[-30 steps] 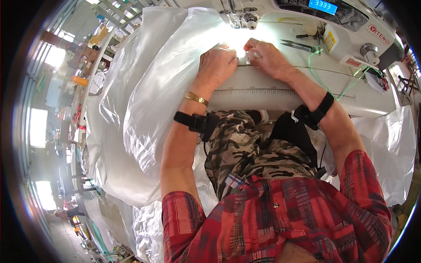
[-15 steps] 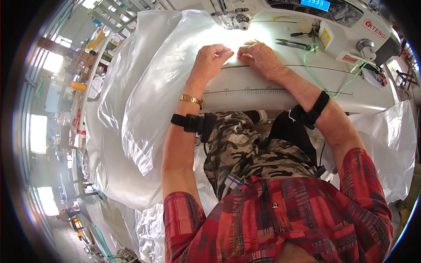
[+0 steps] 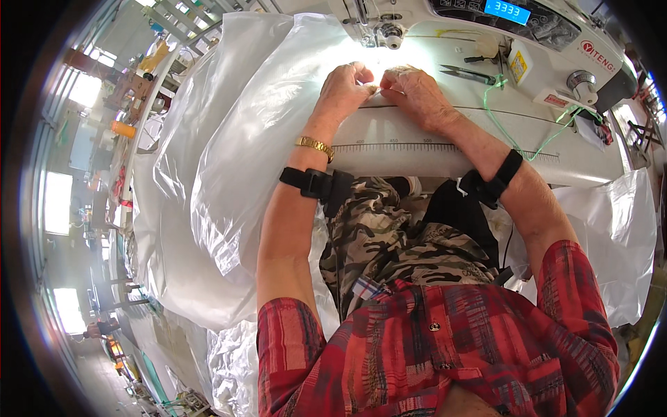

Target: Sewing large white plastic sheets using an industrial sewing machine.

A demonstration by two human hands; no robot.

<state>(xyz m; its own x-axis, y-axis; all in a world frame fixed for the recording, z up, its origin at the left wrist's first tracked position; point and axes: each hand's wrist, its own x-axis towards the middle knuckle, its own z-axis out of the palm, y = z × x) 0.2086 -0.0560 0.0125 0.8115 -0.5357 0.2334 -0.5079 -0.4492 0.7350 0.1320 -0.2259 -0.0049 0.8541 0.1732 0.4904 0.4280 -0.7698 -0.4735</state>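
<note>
Just in front of the sewing machine (image 3: pixel 445 38), under its bright lamp, my two hands meet with their fingertips almost touching. My left hand (image 3: pixel 345 89) is closed in a pinch, with the white, glossy sheet (image 3: pixel 243 118) spread beside it. My right hand (image 3: pixel 420 97) is also pinched, its thumb and forefinger bent towards the left. Whatever sits between the fingers is too small and too washed out by glare to name. The needle area (image 3: pixel 389 38) lies just beyond my fingertips.
Right of my hands lie dark thread snips (image 3: pixel 469 74) and a loose green cord (image 3: pixel 488 111). A ruler scale (image 3: pixel 393 146) runs along the table's near edge. More white sheeting (image 3: pixel 604 243) hangs at the right. An orange thread cone (image 3: pixel 124 128) stands far left.
My left hand has moved slightly right and up, and its fingertips now come closer to those of my right hand. The right hand has barely moved.
</note>
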